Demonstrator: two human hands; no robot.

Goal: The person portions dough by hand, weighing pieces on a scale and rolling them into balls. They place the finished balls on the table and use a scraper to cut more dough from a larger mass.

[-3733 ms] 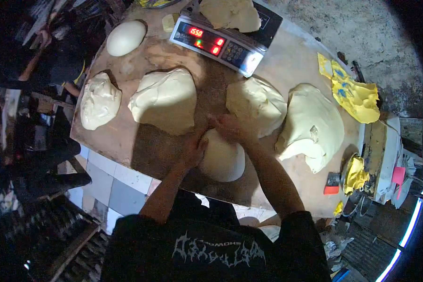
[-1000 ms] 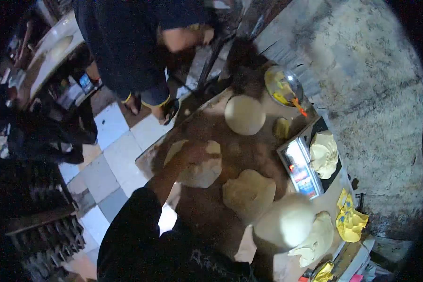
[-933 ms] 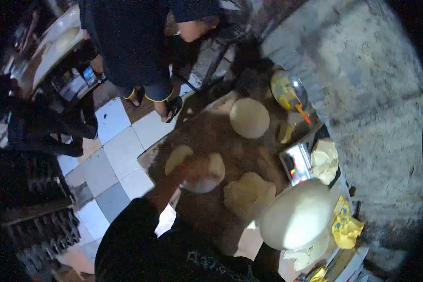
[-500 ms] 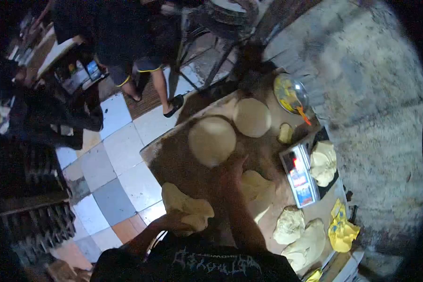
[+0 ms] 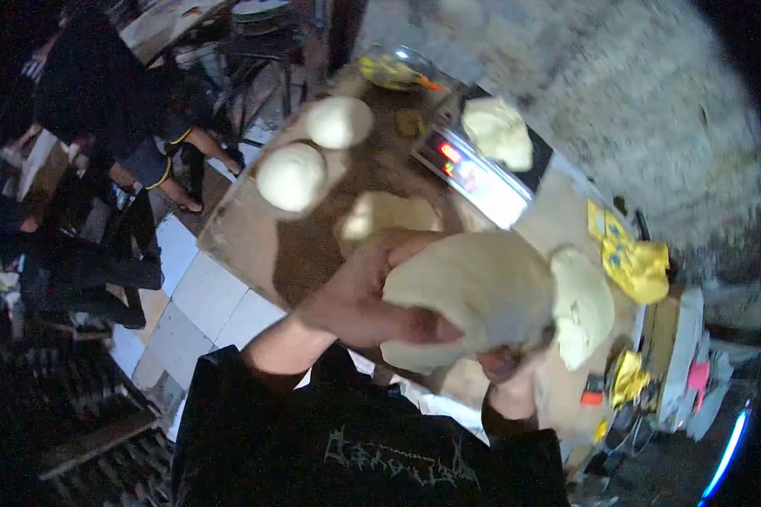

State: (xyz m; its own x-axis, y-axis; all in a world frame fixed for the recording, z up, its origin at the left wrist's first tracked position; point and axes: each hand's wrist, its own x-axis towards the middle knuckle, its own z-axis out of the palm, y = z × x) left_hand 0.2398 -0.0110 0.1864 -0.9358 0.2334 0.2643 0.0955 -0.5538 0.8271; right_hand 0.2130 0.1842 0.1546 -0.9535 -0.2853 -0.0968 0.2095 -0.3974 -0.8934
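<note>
A large pale lump of dough point(image 5: 473, 291) is held up close to my chest between both hands. My left hand point(image 5: 359, 296) grips its left side, thumb pressed over the near face. On the lower right, my right hand point(image 5: 506, 365) supports the lump, its fingers partly hidden beneath and blurred. Just beyond my left hand, another piece of dough point(image 5: 380, 213) lies on the brown table point(image 5: 258, 224). Two round dough balls point(image 5: 292, 177) sit near the table's far left edge.
A digital scale point(image 5: 482, 182) with lit red digits bears a dough piece point(image 5: 497, 133). More dough point(image 5: 582, 308) and a crumpled yellow wrapper point(image 5: 638, 258) lie to the right. A bowl point(image 5: 393, 72) stands at the back by the wall. Another person point(image 5: 101, 93) stands at left.
Both hands have come together on one lump, now lifted nearer the camera. Earlier my left hand held dough at the table's left while my right hand reached over the table. The view has turned.
</note>
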